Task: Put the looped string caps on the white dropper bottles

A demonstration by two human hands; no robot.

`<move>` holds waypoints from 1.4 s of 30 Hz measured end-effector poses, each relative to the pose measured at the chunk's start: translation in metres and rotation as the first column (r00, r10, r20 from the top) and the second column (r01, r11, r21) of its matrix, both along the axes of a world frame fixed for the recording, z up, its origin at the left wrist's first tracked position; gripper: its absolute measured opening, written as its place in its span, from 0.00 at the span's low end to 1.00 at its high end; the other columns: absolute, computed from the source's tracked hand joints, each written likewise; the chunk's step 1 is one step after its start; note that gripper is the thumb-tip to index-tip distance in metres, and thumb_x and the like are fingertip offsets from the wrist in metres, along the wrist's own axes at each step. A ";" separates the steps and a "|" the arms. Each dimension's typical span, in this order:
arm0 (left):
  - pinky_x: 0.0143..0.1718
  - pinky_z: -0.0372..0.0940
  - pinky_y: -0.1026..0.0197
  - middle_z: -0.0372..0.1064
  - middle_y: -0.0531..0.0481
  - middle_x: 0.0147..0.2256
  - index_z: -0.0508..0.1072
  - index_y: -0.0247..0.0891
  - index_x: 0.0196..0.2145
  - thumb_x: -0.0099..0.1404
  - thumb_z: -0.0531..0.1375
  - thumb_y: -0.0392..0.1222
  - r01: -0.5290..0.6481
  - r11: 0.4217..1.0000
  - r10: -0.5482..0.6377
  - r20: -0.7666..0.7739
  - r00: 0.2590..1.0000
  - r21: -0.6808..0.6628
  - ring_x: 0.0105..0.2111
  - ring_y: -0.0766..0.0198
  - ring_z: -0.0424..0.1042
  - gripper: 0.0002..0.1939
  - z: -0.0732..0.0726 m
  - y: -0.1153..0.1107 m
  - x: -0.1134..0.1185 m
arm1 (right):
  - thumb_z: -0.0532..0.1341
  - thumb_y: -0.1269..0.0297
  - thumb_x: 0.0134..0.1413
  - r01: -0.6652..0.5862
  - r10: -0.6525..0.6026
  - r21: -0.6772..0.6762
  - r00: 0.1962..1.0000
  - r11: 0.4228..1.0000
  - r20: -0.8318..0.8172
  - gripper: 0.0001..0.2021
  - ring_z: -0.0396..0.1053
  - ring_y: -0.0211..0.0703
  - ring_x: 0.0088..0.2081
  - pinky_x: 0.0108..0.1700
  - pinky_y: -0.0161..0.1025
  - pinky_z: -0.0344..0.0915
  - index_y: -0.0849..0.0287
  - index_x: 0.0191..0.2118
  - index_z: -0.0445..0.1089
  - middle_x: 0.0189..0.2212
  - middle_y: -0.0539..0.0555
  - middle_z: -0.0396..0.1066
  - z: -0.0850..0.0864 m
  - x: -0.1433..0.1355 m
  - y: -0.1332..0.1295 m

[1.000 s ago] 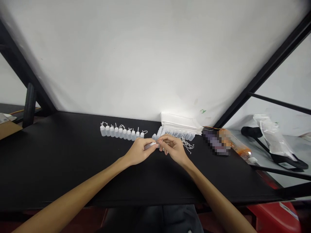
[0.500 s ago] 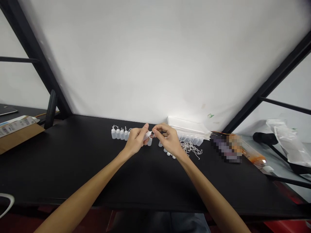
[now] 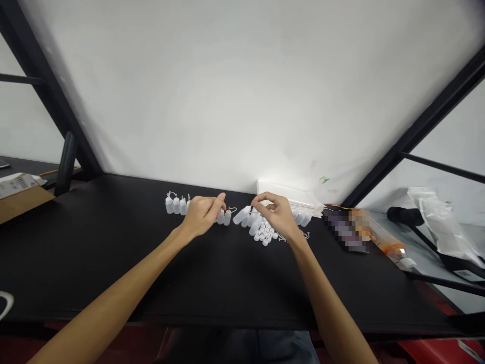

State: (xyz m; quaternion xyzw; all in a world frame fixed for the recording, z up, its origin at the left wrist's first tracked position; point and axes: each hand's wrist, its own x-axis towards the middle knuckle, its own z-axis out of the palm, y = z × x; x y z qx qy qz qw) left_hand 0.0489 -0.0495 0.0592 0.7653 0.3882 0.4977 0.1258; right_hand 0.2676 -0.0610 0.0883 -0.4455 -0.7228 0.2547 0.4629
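My left hand (image 3: 203, 216) is closed, thumb up, over the row of small white bottles (image 3: 176, 205); whatever it holds is hidden behind the fingers. Thumb and index finger of my right hand (image 3: 276, 212) are pinched together at the top end of a tilted translucent bottle (image 3: 241, 215); whether they grip it cannot be made out. Below this hand more bottles (image 3: 255, 226) lie beside a cluster of small white caps (image 3: 265, 233). One upright bottle (image 3: 227, 218) with a white loop at its top stands between my hands.
A stack of white sheets (image 3: 303, 200) lies against the wall, behind the right hand. White strings (image 3: 304, 235) are partly covered by my right forearm. An orange-labelled package (image 3: 390, 246) is on the right, a cardboard box (image 3: 26, 198) on the far left. Black frame bars rise at both sides.
My hands have moved apart. The white-tipped bottle that was in my left hand is no longer visible there. My right hand has shifted right, and the caps and bottles beneath it now show.
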 end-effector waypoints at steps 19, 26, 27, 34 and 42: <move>0.25 0.60 0.66 0.70 0.50 0.17 0.67 0.35 0.13 0.72 0.48 0.46 -0.100 0.983 0.118 -0.112 0.987 0.153 0.22 0.67 0.73 0.30 -0.002 0.004 -0.004 | 0.60 0.70 0.58 0.001 -0.150 0.302 0.868 0.953 0.473 0.06 0.66 0.46 0.41 0.37 0.40 0.61 0.56 0.33 0.75 0.37 0.53 0.74 -0.033 -0.025 0.006; 0.21 0.56 0.66 0.66 0.53 0.14 0.71 0.35 0.17 0.71 0.49 0.45 -0.116 0.974 0.143 -0.136 0.980 0.194 0.15 0.70 0.65 0.27 -0.003 0.005 -0.003 | 0.61 0.70 0.58 0.023 -0.171 0.329 0.886 0.944 0.430 0.06 0.67 0.46 0.41 0.38 0.41 0.62 0.55 0.33 0.76 0.37 0.53 0.74 -0.036 -0.024 0.013; 0.21 0.56 0.66 0.66 0.53 0.14 0.71 0.35 0.16 0.72 0.49 0.45 -0.114 0.974 0.143 -0.141 0.980 0.195 0.15 0.70 0.64 0.28 -0.003 0.005 -0.003 | 0.61 0.71 0.57 0.034 -0.179 0.330 0.890 0.944 0.420 0.06 0.67 0.46 0.41 0.38 0.41 0.62 0.55 0.33 0.76 0.37 0.53 0.74 -0.036 -0.023 0.014; 0.21 0.55 0.65 0.65 0.53 0.14 0.73 0.34 0.18 0.72 0.49 0.45 -0.112 0.970 0.152 -0.183 0.971 0.214 0.16 0.70 0.65 0.27 -0.005 0.006 -0.003 | 0.61 0.70 0.57 0.052 -0.179 0.309 0.900 0.950 0.397 0.06 0.68 0.46 0.41 0.38 0.41 0.62 0.55 0.33 0.76 0.37 0.53 0.74 -0.035 -0.023 0.016; 0.22 0.54 0.64 0.67 0.52 0.17 0.74 0.35 0.21 0.71 0.51 0.42 -0.139 0.956 0.199 -0.224 0.954 0.259 0.18 0.70 0.63 0.23 -0.004 0.005 -0.001 | 0.62 0.70 0.57 0.047 -0.162 0.292 0.909 0.955 0.384 0.05 0.68 0.45 0.41 0.38 0.40 0.62 0.56 0.33 0.76 0.37 0.53 0.74 -0.037 -0.024 0.016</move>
